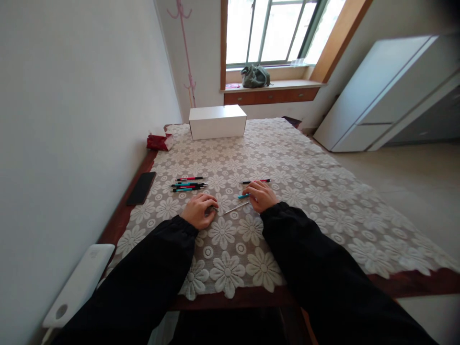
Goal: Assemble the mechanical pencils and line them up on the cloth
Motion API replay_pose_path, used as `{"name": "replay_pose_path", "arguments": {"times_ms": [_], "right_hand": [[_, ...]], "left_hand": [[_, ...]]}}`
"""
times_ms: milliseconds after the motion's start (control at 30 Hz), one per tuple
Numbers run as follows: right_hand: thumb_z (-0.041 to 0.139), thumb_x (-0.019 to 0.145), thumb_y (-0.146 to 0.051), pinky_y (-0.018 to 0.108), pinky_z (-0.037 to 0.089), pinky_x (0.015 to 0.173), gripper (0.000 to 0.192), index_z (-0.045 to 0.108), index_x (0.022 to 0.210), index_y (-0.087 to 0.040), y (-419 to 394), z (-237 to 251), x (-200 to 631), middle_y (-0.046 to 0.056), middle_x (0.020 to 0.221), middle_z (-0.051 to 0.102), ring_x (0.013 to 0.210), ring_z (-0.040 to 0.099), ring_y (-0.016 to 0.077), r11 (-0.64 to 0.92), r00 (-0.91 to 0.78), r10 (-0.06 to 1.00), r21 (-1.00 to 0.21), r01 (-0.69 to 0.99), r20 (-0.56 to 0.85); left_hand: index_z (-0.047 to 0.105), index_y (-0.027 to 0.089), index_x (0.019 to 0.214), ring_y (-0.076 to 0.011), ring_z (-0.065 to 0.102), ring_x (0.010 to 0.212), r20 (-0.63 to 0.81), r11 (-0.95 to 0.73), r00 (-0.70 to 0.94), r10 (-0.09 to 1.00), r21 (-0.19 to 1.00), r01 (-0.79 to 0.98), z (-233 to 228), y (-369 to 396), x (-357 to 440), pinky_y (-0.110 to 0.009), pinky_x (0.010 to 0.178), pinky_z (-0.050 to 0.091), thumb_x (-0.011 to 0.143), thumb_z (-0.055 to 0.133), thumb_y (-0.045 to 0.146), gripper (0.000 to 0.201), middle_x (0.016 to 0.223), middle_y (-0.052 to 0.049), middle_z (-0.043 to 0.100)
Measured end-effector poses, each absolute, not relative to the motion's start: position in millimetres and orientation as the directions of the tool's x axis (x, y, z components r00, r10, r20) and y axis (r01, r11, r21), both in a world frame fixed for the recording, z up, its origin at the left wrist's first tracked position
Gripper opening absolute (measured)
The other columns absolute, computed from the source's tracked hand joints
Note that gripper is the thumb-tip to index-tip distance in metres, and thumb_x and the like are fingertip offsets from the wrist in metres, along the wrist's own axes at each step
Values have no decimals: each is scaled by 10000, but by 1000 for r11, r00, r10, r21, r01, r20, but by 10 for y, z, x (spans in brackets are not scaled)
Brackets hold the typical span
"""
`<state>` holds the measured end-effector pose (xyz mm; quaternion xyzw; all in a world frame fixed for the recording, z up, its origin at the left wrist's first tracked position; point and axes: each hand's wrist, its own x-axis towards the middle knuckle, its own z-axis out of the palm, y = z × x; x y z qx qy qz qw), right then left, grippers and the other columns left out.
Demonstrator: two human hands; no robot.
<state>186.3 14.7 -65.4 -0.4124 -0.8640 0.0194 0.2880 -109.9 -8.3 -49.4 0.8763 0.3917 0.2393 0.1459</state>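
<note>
From the head view, we have both hands low over the lace cloth [302,158] on the desk [237,301], with a thin white rod [236,208] lying slantwise between them, its farther end close by the right hand. Our right hand [263,195] has its fingertips closed on a turquoise pen piece [243,196], which sticks out toward the left; just beyond those fingers lies a black-and-red pen [256,181]. Our left hand [200,211] rests with thumb and fingers curled inward, a small bit of something at the tips, too tiny for us to name, and we cannot tell whether it is gripped or merely touched. Past the left hand, a cluster of pens [189,185] lies side by side.

To handle these slim parts well, we judge it best to pinch lightly near an end, keep the wrists propped on the desk for steadiness, and line pieces up end to end before pressing. A rod this thin could bend if pushed askew, and the cloth's raised flowers could catch a small part or hide it, so we do well to work slowly and keep loose bits in sight
</note>
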Motion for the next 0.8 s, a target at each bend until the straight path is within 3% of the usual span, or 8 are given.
{"name": "replay_pose_path", "arguments": {"times_ms": [100, 233, 400, 567, 800], "right_hand": [[544, 789, -29, 403, 419, 939, 322, 725, 949, -242, 189, -700, 1923, 68, 1002, 676, 1032, 555, 253, 623, -462, 749, -268, 735, 475], [616, 851, -131, 428, 400, 942, 223, 742, 987, -256, 212, -788, 1929, 70, 1124, 683, 1097, 554, 270, 580, -445, 783, -251, 775, 435], [601, 910, -179, 401, 392, 937, 161, 729, 963, -261, 234, -835, 1923, 49, 1056, 711, 1033, 587, 237, 593, -475, 786, -266, 760, 396], [583, 947, -199, 408, 347, 993, 173, 734, 960, -281, 204, -760, 1916, 39, 1004, 715, 1026, 568, 231, 630, -507, 743, -199, 751, 438], [593, 893, -109, 466, 258, 1071, 258, 748, 947, -309, 170, -688, 1906, 36, 1043, 695, 1092, 516, 252, 632, -518, 725, -139, 763, 455]], "left_hand": [[725, 244, 937, -246, 623, 1129, 295, -648, 581, 759, 439, 623, -504, -81, -1095, -440, 1033, 490, 841, 652, 197, 129, 1150, -41, 724], [711, 235, 869, -240, 630, 1103, 283, -640, 579, 764, 445, 627, -490, -83, -1087, -432, 1011, 497, 851, 646, 206, 73, 1138, -36, 727], [715, 237, 878, -238, 630, 1095, 281, -637, 576, 768, 437, 635, -468, -85, -1080, -432, 1008, 496, 867, 652, 235, 64, 1124, -45, 729], [716, 239, 888, -235, 632, 1101, 285, -644, 581, 762, 433, 631, -477, -81, -1079, -424, 1016, 492, 877, 648, 247, 70, 1122, -41, 731], [721, 241, 898, -232, 636, 1094, 286, -644, 582, 761, 435, 629, -498, -73, -1084, -429, 1022, 491, 875, 650, 245, 74, 1122, -43, 729]]}}
